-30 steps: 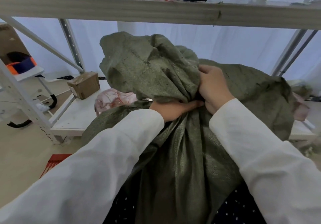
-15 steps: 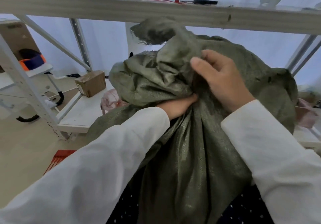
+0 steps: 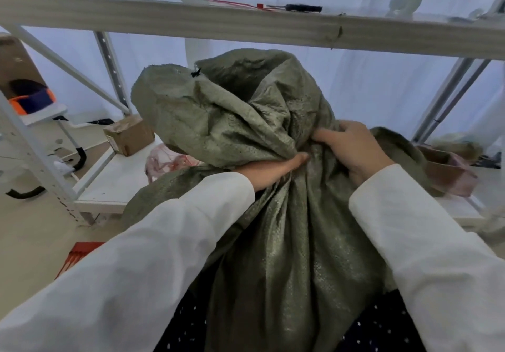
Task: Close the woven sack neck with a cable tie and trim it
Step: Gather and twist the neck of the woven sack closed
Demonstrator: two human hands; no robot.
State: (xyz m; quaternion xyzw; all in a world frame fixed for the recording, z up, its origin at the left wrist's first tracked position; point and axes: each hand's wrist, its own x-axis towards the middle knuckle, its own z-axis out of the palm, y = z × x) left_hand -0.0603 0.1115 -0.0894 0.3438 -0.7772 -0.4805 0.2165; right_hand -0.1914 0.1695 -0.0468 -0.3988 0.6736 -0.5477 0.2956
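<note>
A large olive-green woven sack [image 3: 287, 242] stands in front of me, its neck gathered at the middle. The loose top of the sack [image 3: 218, 114] flares up and to the left above the gathered neck. My left hand [image 3: 273, 171] grips the neck from the left, mostly tucked under the folds. My right hand [image 3: 352, 152] grips the bunched fabric on the right side of the neck, thumb pointing left. A small black scrap [image 3: 196, 73] sits on the sack's top edge. On the upper shelf lie thin red strips [image 3: 232, 3] and a black-handled tool [image 3: 300, 8].
A white metal shelf beam [image 3: 246, 21] crosses just above the sack. A cardboard box [image 3: 128, 134] and a pink net bag [image 3: 166, 160] sit on the lower white shelf at left. A red object [image 3: 79, 253] lies on the floor. A brown-pink bag [image 3: 448, 171] sits at right.
The sack's loose top has dropped and spread out to the left. My right hand moved down from the upper folds to the neck and closed on it. My left hand stayed at the neck.
</note>
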